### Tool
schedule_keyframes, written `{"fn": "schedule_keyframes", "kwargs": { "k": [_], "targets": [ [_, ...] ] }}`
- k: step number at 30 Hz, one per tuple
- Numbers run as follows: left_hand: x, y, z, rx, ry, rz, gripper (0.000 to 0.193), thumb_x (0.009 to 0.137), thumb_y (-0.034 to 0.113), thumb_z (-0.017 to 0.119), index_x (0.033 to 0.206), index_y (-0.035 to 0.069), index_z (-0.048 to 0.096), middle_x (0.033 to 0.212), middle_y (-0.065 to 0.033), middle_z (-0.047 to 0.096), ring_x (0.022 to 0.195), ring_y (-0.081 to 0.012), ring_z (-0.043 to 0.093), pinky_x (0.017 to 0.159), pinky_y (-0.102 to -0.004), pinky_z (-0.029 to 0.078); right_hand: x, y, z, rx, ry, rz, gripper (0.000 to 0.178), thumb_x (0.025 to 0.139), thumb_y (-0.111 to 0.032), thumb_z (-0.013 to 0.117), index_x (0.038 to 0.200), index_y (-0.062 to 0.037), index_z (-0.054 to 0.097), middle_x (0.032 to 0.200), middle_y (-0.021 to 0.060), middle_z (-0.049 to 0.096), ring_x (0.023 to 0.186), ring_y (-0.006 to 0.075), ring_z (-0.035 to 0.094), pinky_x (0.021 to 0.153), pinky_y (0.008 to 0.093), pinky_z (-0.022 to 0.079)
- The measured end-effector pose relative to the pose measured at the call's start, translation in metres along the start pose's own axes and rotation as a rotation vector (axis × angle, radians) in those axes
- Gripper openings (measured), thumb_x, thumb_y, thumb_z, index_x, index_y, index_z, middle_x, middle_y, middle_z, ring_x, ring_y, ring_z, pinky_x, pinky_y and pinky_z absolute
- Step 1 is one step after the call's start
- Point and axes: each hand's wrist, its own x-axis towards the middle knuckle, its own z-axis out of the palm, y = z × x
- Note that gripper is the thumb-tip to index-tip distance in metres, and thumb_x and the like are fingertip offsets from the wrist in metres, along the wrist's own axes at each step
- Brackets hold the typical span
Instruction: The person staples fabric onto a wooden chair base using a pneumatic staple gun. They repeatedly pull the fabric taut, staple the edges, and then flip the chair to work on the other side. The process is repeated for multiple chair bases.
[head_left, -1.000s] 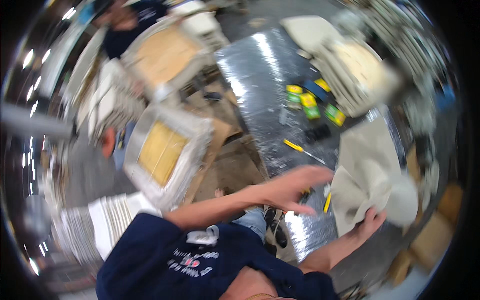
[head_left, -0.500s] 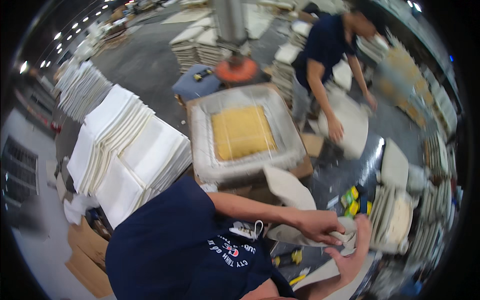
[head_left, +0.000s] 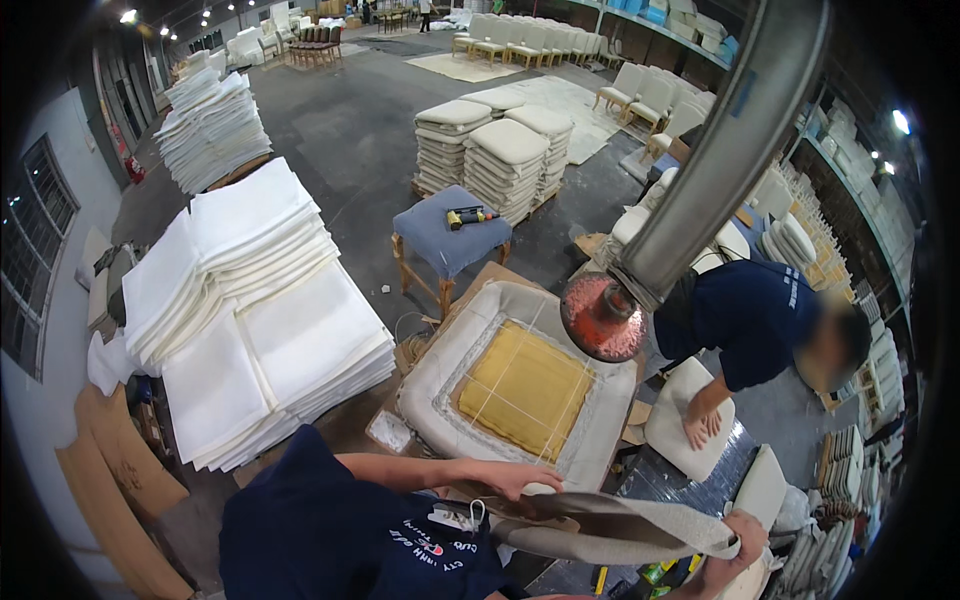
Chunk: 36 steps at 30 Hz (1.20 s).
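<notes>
A beige fabric cover (head_left: pixel 660 512) is stretched sideways between my two hands, its edges parted so that a dark hollow shows inside. My left hand (head_left: pixel 522 478) grips its left end, close to the front rim of a padded cushion-like frame (head_left: pixel 425 405) with a yellow centre panel crossed by white cords. At the right end, my right hand (head_left: pixel 742 538) has its fingers curled around the folded edge. Part of the cover hangs in front of my shirt. Small yellow and black items (head_left: pixel 655 572) lie beneath it, partly hidden.
Stacked white foam sheets (head_left: pixel 320 330) stand at left. A blue stool (head_left: pixel 450 235) holds a stapler-like tool (head_left: pixel 468 217). A thick metal column (head_left: pixel 715 150) with a red round end (head_left: pixel 605 318) hangs over the frame. At right, a co-worker (head_left: pixel 745 310) presses a beige seat pad (head_left: pixel 685 425).
My hands have moved apart, from close together at the right to opposite ends of the cover, spreading it. The view has shifted. The co-worker is now bent lower over a seat pad.
</notes>
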Motion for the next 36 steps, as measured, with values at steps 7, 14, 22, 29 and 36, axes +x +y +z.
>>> {"fn": "schedule_keyframes", "kwargs": {
  "k": [7, 14, 22, 29, 36],
  "targets": [
    [-0.05, -0.074, -0.025, 0.116, -0.147, -0.394, 0.047, 0.078, 0.004, 0.066, 0.125, 0.013, 0.064, 0.101, -0.0179, 0.071, 0.095, -0.0336, 0.069, 0.083, -0.0415, 0.052, 0.078, -0.003, 0.039, -0.143, 0.172, -0.173, 0.015, 0.081, -0.017, 0.07, 0.084, -0.0017, 0.07, 0.07, 0.0103, 0.065, 0.07, 0.027, 0.063, 0.069, 0.0382, 0.046],
    [-0.032, -0.042, -0.181, 0.606, 0.319, -0.694, 0.036, 0.081, 0.005, 0.06, 0.116, 0.01, 0.066, 0.106, -0.0191, 0.069, 0.099, -0.039, 0.066, 0.084, -0.0452, 0.053, 0.123, 0.082, 0.066, -0.149, -0.567, 0.453, 0.027, 0.088, -0.023, 0.071, 0.088, 0.0035, 0.066, 0.086, 0.0173, 0.067, 0.077, 0.0313, 0.063, 0.072, 0.0424, 0.049],
    [0.079, -0.013, -0.417, 1.358, 0.432, -0.485, 0.017, 0.089, 0.011, 0.056, 0.104, 0.008, 0.063, 0.097, -0.0152, 0.07, 0.094, -0.0351, 0.071, 0.077, -0.049, 0.056, 0.207, 0.119, 0.176, -0.609, -0.516, 0.274, 0.031, 0.09, -0.042, 0.067, 0.103, -0.014, 0.075, 0.091, 0.0167, 0.073, 0.089, 0.0388, 0.071, 0.076, 0.0493, 0.056],
    [0.232, 0.136, -0.498, 1.515, 1.072, 0.025, 0.02, 0.086, 0.011, 0.059, 0.096, 0.017, 0.075, 0.085, -0.0102, 0.07, 0.093, -0.0295, 0.069, 0.08, -0.0469, 0.055, 0.302, 0.106, 0.11, -0.608, 0.047, 0.342, 0.04, 0.098, -0.043, 0.058, 0.115, -0.0096, 0.068, 0.104, 0.0242, 0.07, 0.102, 0.0427, 0.066, 0.081, 0.0511, 0.052],
    [0.192, 0.114, -0.499, 1.289, 0.881, 0.305, 0.027, 0.081, 0.003, 0.059, 0.099, 0.016, 0.075, 0.091, -0.0115, 0.067, 0.09, -0.0373, 0.064, 0.085, -0.0457, 0.05, 0.235, 0.136, 0.127, -0.457, 0.041, 0.075, 0.022, 0.09, -0.01, 0.061, 0.11, -0.0077, 0.069, 0.098, 0.0182, 0.065, 0.097, 0.0406, 0.063, 0.08, 0.0464, 0.049]
  ]
}}
